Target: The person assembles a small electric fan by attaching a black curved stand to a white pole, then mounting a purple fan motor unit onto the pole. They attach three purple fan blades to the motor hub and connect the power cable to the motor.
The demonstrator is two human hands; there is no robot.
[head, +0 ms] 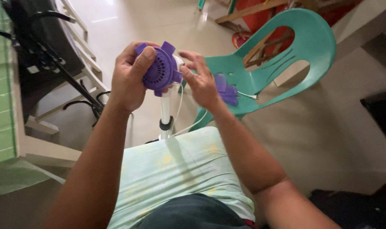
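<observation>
My left hand [129,76] grips a round purple vented fan housing [161,70] with tabs around its rim, thumb over its top edge. The housing sits atop a white stand pole [165,112] that rises from in front of my lap. My right hand [201,80] is at the housing's right side, fingers spread and fingertips touching or nearly touching its edge. A white cord [188,126] hangs down beside the pole. Purple fan parts [226,90] lie on the seat of a teal plastic chair [303,46], partly hidden by my right hand.
A black fan grille and black cables [53,46] lean at the left by a white frame [89,78]. A green tiled surface [0,93] runs along the left edge. Red and wooden items [265,17] stand behind the chair. Beige floor [320,127] spreads right.
</observation>
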